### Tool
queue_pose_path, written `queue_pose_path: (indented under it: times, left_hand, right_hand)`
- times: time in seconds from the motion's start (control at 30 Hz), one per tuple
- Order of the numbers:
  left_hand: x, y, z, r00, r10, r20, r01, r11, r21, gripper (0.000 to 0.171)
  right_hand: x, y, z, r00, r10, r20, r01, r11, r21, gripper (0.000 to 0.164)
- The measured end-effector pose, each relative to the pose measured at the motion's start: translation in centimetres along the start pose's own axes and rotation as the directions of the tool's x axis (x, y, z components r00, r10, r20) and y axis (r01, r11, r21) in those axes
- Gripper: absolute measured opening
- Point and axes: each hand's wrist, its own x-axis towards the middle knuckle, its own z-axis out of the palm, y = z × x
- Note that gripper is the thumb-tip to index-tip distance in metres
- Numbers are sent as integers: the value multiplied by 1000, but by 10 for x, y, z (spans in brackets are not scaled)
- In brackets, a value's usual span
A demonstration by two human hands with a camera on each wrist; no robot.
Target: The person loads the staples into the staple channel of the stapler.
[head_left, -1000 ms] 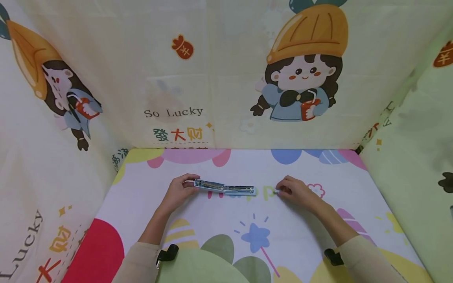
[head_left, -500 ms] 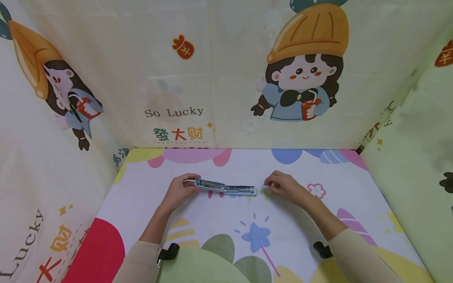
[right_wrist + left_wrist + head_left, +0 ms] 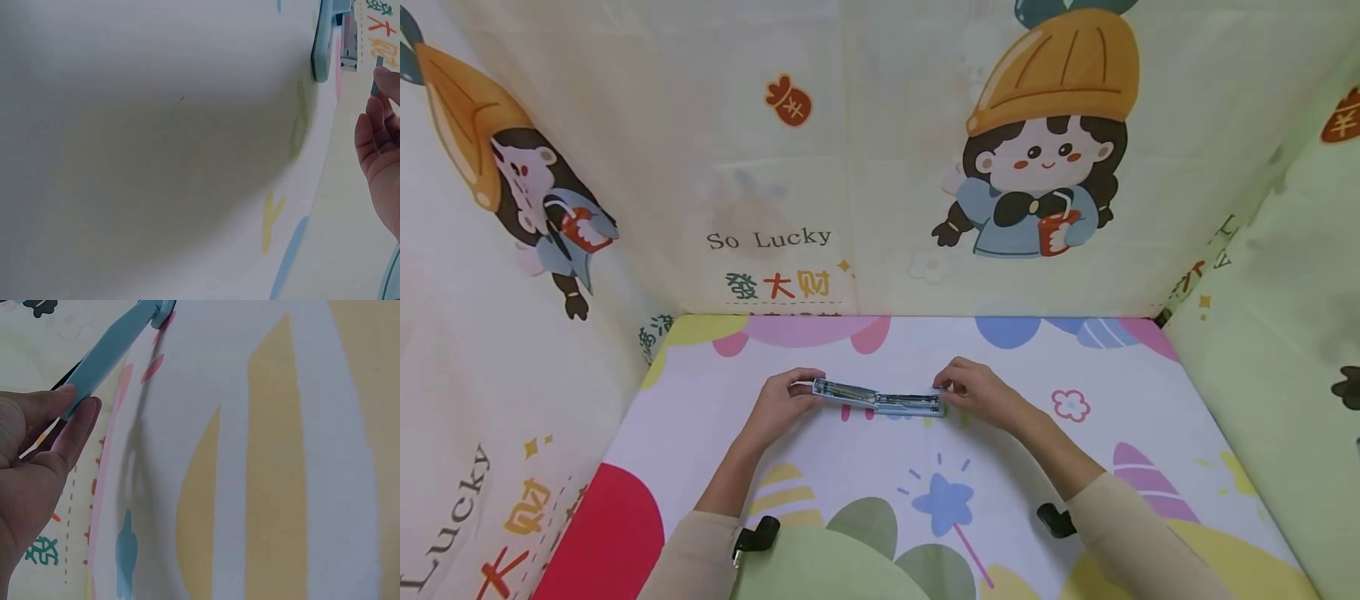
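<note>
A light blue stapler (image 3: pixel 910 408), swung open almost flat, lies lengthwise in the middle of the table in the head view. Its left arm tilts up, and my left hand (image 3: pixel 780 408) pinches that end between thumb and fingers. The left wrist view shows the pinched arm of the stapler (image 3: pixel 109 359) from the side. My right hand (image 3: pixel 981 393) is at the stapler's right end, fingertips right over it. Between its thumb and forefinger is a short grey strip of staples (image 3: pixel 376 78), seen in the right wrist view above the blue base.
The tabletop (image 3: pixel 1037 483) wears a white cloth printed with colourful shapes. Cream printed cloth walls (image 3: pixel 880 167) close it in at the back and both sides. A black wrist-camera piece (image 3: pixel 758 535) sits by the left sleeve, another (image 3: pixel 1056 521) by the right.
My right hand has moved left with the staple strip, from well right of the stapler to over its right end. The left hand and the stapler have stayed in place.
</note>
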Motion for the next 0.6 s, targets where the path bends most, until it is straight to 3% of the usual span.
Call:
queue_pose_path:
  times: [0.33, 0.6]
  left_hand:
    - [1, -2, 1, 1000, 14, 4, -14, 1000, -13, 42]
    - [2, -1, 0, 1000, 8, -4, -8, 1000, -8, 42]
  right_hand:
    - [17, -11, 18, 999, 0, 40, 0, 1000, 9, 16]
    - [27, -22, 28, 999, -19, 47, 22, 998, -60, 17]
